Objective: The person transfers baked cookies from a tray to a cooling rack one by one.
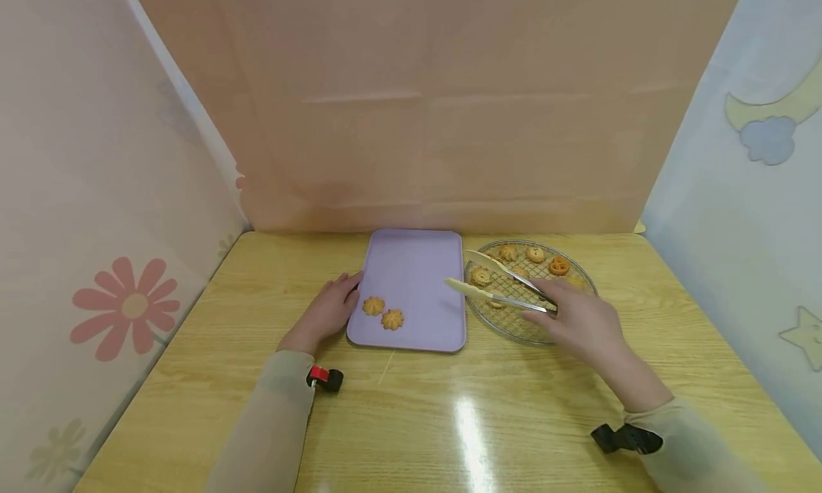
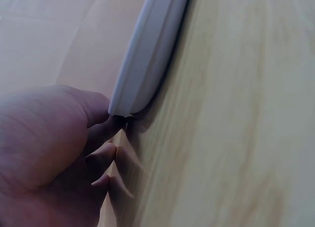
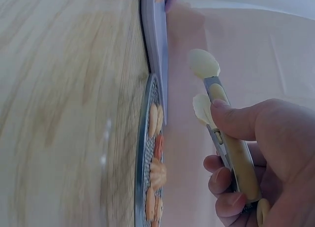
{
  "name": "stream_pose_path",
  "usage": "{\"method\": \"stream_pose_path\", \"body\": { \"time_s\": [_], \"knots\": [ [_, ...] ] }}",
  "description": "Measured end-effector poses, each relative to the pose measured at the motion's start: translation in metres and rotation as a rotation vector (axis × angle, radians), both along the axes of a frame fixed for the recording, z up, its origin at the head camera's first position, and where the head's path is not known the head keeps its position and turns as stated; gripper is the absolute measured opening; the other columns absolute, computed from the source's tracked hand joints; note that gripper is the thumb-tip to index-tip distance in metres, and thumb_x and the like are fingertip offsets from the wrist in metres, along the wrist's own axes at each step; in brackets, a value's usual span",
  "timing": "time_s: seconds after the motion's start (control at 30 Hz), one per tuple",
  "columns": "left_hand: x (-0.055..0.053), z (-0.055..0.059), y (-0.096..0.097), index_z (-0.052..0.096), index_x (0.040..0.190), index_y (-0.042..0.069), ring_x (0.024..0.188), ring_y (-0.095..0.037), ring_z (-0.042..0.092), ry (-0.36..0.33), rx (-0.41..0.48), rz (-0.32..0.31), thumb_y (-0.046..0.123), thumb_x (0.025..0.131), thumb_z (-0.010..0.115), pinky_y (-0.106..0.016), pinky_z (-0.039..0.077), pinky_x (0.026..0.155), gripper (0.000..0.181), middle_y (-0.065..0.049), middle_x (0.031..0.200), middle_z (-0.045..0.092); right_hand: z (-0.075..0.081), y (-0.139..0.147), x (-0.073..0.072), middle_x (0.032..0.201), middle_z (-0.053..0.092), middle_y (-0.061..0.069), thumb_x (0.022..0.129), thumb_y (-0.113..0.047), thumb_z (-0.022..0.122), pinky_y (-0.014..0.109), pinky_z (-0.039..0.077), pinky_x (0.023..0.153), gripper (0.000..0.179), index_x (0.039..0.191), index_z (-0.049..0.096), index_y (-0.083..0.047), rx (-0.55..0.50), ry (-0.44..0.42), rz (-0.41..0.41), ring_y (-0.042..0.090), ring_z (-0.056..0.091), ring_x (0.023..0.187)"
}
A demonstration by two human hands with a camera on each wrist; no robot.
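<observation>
My left hand (image 1: 327,307) holds the left edge of a lilac tray (image 1: 417,265), thumb at the rim and a finger low against its side in the left wrist view. Two flower-shaped cookies (image 1: 393,319) lie near the tray's front left corner. In my right hand (image 1: 581,318) is a pair of metal tongs (image 1: 523,303) with cream tips. The tongs stand spread, with nothing between their tips, above the tray's right edge and the round wire rack (image 1: 507,323). Several cookies (image 3: 157,173) rest on that rack, among them a pretzel-shaped one (image 1: 559,266).
Tray and rack stand side by side on a wooden table (image 1: 398,422). A brown paper sheet (image 1: 417,122) rises behind the table. Patterned panels flank it, with a red flower (image 1: 134,306) on the left one. Light glares on the table's front.
</observation>
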State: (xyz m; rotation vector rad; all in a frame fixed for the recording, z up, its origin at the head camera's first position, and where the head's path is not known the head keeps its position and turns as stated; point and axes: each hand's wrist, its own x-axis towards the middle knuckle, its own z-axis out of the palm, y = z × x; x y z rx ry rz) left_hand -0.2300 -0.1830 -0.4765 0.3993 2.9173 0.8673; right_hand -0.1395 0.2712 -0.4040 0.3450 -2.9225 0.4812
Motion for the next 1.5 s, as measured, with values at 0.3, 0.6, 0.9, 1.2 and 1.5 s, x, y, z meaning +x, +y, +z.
{"method": "stream_pose_path", "body": {
  "time_s": [0.3, 0.6, 0.9, 1.2, 1.5],
  "knots": [
    [-0.003, -0.008, -0.005, 0.049, 0.166, 0.002, 0.160, -0.050, 0.034, 0.061, 0.010, -0.047, 0.019, 0.117, 0.051, -0.066, 0.022, 0.132, 0.051, -0.027, 0.163, 0.052, -0.006, -0.026, -0.009, 0.140, 0.074, 0.014, 0.095, -0.046, 0.087, 0.055, 0.061, 0.068, 0.066, 0.151, 0.069, -0.014, -0.023, 0.045, 0.098, 0.040, 0.077, 0.108],
    [0.009, 0.016, 0.003, 0.046, 0.168, 0.004, 0.162, -0.047, 0.031, -0.007, -0.012, -0.016, 0.019, 0.118, 0.049, -0.062, 0.019, 0.134, 0.052, -0.026, 0.168, 0.047, -0.008, -0.045, -0.015, 0.139, 0.075, 0.012, 0.098, -0.046, 0.084, 0.058, 0.062, 0.075, 0.061, 0.150, 0.070, -0.016, -0.033, 0.020, 0.169, 0.038, 0.076, 0.109],
    [0.011, 0.020, 0.003, 0.043, 0.170, 0.007, 0.165, -0.043, 0.027, -0.039, -0.037, 0.008, 0.019, 0.119, 0.048, -0.061, 0.017, 0.135, 0.053, -0.023, 0.171, 0.044, -0.012, -0.059, -0.021, 0.137, 0.075, 0.007, 0.098, -0.046, 0.084, 0.055, 0.063, 0.076, 0.060, 0.150, 0.071, -0.017, -0.024, -0.006, 0.238, 0.033, 0.077, 0.108],
    [0.009, 0.020, 0.003, 0.043, 0.169, 0.004, 0.164, -0.045, 0.028, -0.032, -0.023, -0.005, 0.016, 0.118, 0.048, -0.063, 0.018, 0.134, 0.053, -0.026, 0.169, 0.045, -0.020, -0.065, -0.021, 0.140, 0.075, 0.007, 0.097, -0.043, 0.085, 0.058, 0.063, 0.084, 0.060, 0.148, 0.071, -0.015, -0.005, -0.019, 0.288, 0.035, 0.077, 0.114],
    [0.010, 0.017, 0.004, 0.044, 0.169, 0.005, 0.164, -0.045, 0.028, -0.027, -0.019, 0.002, 0.018, 0.118, 0.048, -0.063, 0.018, 0.134, 0.053, -0.025, 0.169, 0.046, -0.020, -0.071, -0.021, 0.132, 0.078, 0.005, 0.096, -0.043, 0.086, 0.050, 0.063, 0.076, 0.056, 0.145, 0.074, -0.018, -0.006, -0.034, 0.315, 0.026, 0.077, 0.101]
  ]
}}
